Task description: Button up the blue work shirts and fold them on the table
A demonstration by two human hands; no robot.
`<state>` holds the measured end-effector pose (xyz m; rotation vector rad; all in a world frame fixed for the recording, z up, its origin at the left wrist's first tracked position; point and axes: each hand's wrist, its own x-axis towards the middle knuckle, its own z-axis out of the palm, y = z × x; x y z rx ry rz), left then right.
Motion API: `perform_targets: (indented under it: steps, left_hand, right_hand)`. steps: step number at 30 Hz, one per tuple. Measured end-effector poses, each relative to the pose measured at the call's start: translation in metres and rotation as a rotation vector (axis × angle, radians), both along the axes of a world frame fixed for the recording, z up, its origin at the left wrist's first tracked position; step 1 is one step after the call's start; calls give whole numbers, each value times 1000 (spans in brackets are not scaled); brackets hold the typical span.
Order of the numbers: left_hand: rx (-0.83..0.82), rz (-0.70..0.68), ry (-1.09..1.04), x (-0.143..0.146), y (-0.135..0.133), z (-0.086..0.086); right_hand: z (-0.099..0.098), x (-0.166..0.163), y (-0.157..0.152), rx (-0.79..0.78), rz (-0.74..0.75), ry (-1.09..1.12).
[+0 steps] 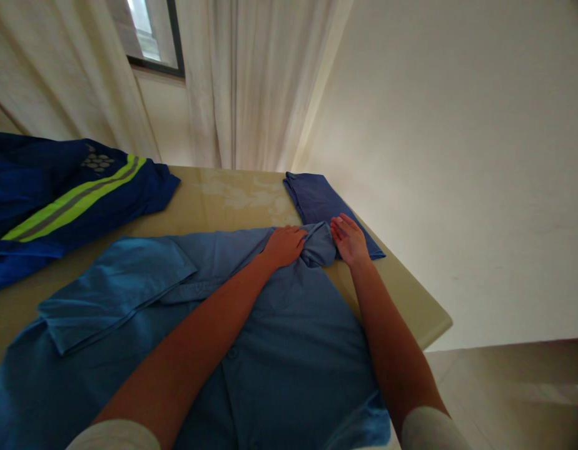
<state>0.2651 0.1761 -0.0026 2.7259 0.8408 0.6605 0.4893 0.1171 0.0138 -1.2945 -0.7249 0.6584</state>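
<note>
A blue button-front shirt (289, 325) is spread over the table, one part folded inward on its left. My left hand (286, 245) lies palm down on its far edge, fingers spread over the cloth beside a bunched, twisted bit of the garment (319, 244). Just right of that bunch is my right hand (349, 240), palm turned inward and fingers stretched out; its fingertips are at the edge of the cloth. Whether they touch it I cannot tell. Behind that hand, partly covered, lies a folded navy cloth (312, 194).
A dark blue garment (73, 194) with a yellow-green reflective stripe lies at the far left. The yellowish table (411, 306) ends in a corner at the right. A pale wall (467, 156) rises beyond it, and cream curtains (265, 81) hang behind, beside a window (148, 37).
</note>
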Motion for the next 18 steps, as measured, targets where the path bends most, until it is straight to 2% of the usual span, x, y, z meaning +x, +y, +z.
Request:
perform_targets:
  steps: [3, 5, 7, 9, 11, 13, 15, 17, 18]
  left_hand:
    - [41, 32, 20, -1, 0, 1]
    - [6, 60, 23, -1, -1, 4]
    - [-61, 99, 38, -1, -2, 7]
    - [-107, 158, 74, -1, -5, 10]
    - [-107, 195, 110, 0, -10, 11]
    - [-91, 203, 109, 1, -13, 11]
    - [-98, 200, 77, 2, -13, 10]
    - [-196, 196, 16, 1, -6, 11]
    - [-306, 183, -36, -1, 1, 12]
  right_hand:
    - [2, 4, -12, -196, -118, -436]
    - [2, 8, -19, -303, -169, -679]
    - [-1, 8, -22, -395, -152, -750]
    - [-5, 5, -21, -440, -94, -715]
    - [-7, 0, -17, -397, 5, -619]
    - [-4, -9, -13, -270, 107, -493]
    - [5, -21, -12, -116, 126, -447]
    - [19, -39, -16, 6, 128, -521]
    - [26, -50, -20, 51, 161, -582]
